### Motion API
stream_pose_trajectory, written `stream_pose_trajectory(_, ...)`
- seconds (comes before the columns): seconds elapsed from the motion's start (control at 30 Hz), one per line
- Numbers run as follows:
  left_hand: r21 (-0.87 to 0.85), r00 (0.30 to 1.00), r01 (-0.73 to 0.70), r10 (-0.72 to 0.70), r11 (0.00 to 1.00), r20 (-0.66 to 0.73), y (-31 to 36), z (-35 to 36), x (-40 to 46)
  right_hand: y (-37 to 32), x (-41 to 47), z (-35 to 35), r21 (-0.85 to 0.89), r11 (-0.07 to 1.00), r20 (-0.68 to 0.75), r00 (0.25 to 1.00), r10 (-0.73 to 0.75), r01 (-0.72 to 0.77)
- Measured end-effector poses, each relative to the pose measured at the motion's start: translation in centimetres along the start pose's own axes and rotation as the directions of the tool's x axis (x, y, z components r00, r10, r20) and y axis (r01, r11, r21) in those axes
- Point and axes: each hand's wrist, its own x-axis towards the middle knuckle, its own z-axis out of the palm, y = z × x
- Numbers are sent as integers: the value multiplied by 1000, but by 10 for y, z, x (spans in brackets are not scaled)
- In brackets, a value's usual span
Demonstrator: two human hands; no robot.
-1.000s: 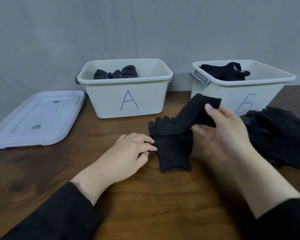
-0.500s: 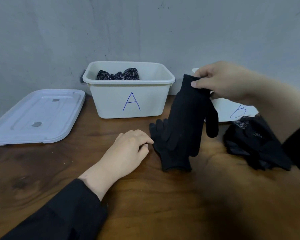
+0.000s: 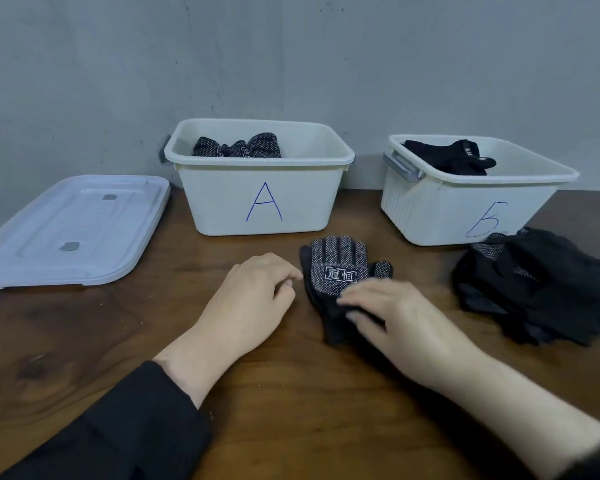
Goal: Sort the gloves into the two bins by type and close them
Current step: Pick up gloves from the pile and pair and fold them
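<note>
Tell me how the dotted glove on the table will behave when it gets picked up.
The dotted glove lies flat and creased on the table, so it will probably droop limp from wherever it is pinched. Thin knit fabric suggests it is light. The raised dots on its palm likely give grip, so it should not slip from the right hand.

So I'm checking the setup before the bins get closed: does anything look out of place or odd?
Only one lid is in view, left of bin A, though both bins are open. Bin B sits turned at an angle while A faces square. Nothing looks spilled or damaged.
</note>
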Motion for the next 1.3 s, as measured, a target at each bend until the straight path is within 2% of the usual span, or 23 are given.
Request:
stream_pose_trajectory(0.17,-7,997,-60,61,998,54,3,9,1,-4,-17,9,132,989,-38,997,65,-59)
stream_pose_trajectory(0.4,149,993,-25,7,989,116,4,15,2,0,-17,13,91,996,-49,999,23,-18)
stream_pose_trajectory(0.6,224,993,34,-58,974,103,6,22,28,3,-19,13,119,992,-9,999,32,-31)
stream_pose_trajectory(0.83,341,990,-10,-40,940,138,8,36,43,3,-22,11,131,990,35,998,46,-50)
stream_pose_trajectory(0.97,344,991,-27,-22,938,135,9,36,42,2,-21,11,142,988,34,998,56,-60)
stream_pose_trajectory(1.1,303,1000,3,-11,953,24,12,32,38,2,-22,10,117,993,-14,1000,22,-20)
stream_pose_trajectory(1.3,351,994,27,-63,936,92,7,32,32,5,-24,9,121,992,59,998,19,-26)
